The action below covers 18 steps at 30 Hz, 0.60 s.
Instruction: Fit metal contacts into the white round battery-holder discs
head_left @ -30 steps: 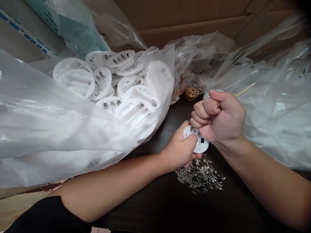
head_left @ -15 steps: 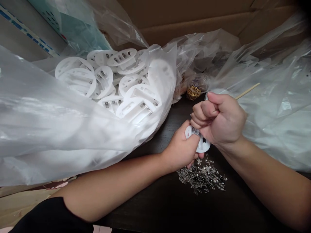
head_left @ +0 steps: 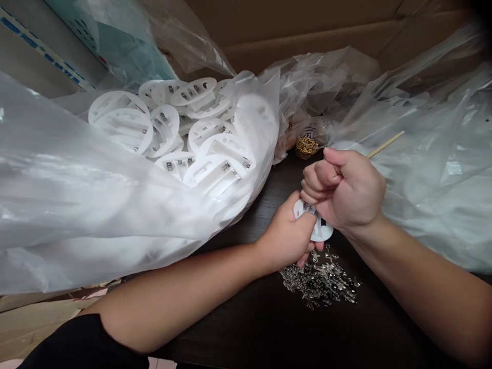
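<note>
While the left hand (head_left: 286, 236) pinches a slotted white disc (head_left: 323, 233), the right hand (head_left: 349, 192) clenches a wooden stick (head_left: 386, 144)

From where I stand, the disc is under the left thumb, near a heap of small metal contacts (head_left: 319, 284) on the dark tabletop (head_left: 238, 328). The right fist overlaps it; whether they touch, I can't tell. Similar discs (head_left: 125, 128) fill a plastic bag (head_left: 96, 220).
</note>
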Motion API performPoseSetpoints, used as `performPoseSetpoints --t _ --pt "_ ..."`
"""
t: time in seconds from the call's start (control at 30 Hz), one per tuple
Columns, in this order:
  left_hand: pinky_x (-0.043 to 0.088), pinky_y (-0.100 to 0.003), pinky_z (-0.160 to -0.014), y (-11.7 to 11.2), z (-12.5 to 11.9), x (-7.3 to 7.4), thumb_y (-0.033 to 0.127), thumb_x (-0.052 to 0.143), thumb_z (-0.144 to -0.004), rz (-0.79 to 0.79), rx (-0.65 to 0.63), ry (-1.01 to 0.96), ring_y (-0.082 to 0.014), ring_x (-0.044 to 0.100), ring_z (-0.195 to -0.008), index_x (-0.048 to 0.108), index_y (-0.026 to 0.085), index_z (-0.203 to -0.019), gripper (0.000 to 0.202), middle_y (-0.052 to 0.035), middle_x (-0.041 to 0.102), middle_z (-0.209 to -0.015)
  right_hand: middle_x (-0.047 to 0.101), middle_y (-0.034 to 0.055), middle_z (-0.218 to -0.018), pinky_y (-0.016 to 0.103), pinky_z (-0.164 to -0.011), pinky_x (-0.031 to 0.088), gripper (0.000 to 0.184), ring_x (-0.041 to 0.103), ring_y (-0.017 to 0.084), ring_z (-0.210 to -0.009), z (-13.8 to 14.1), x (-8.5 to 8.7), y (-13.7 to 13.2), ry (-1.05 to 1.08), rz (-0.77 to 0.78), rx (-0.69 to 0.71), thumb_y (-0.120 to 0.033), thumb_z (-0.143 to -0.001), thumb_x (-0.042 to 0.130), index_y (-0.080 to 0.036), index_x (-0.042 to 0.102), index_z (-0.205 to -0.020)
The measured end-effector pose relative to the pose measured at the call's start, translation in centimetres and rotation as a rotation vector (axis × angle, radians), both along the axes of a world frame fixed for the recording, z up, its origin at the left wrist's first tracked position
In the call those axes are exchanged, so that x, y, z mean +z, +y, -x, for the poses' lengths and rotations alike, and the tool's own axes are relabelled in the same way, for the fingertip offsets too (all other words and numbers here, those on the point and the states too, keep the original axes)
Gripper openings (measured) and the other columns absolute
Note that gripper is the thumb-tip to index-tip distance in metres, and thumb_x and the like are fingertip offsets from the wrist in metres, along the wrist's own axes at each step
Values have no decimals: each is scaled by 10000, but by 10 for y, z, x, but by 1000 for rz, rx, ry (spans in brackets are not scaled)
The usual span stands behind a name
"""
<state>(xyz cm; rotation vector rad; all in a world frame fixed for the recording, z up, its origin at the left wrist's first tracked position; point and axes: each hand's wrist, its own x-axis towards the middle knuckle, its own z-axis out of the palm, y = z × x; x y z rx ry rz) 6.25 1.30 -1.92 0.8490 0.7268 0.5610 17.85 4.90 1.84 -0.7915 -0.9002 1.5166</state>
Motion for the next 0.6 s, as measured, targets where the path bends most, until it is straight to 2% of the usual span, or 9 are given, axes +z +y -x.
performPoseSetpoints --t 0.2,0.4,0.6 --pt "357 -176 -244 0 0 3 229 478 -893 5 4 -7 -82 379 -303 400 235 -1049 175 85 530 -526 170 -50 -447 240 -355 147 534 129 78 -388 1 -1 -1 10 10 -1 -371 -867 547 -213 218 -477" --pt "345 -184 -235 1 3 1 251 470 -874 20 -31 -5 -83 349 -277 392 237 -1063 204 95 520 -500 130 -51 -473 248 -370 155 526 110 80 -394 -5 2 -7 119 -99 -52 -346 -889 513 -199 185 -504" --pt "356 -181 -246 0 3 -1 234 456 -855 5 -29 -25 -84 360 -289 395 230 -1063 217 84 544 -507 134 -51 -472 258 -359 162 550 119 84 -389 -9 3 -6 109 -78 10 -368 -899 518 -210 180 -495"
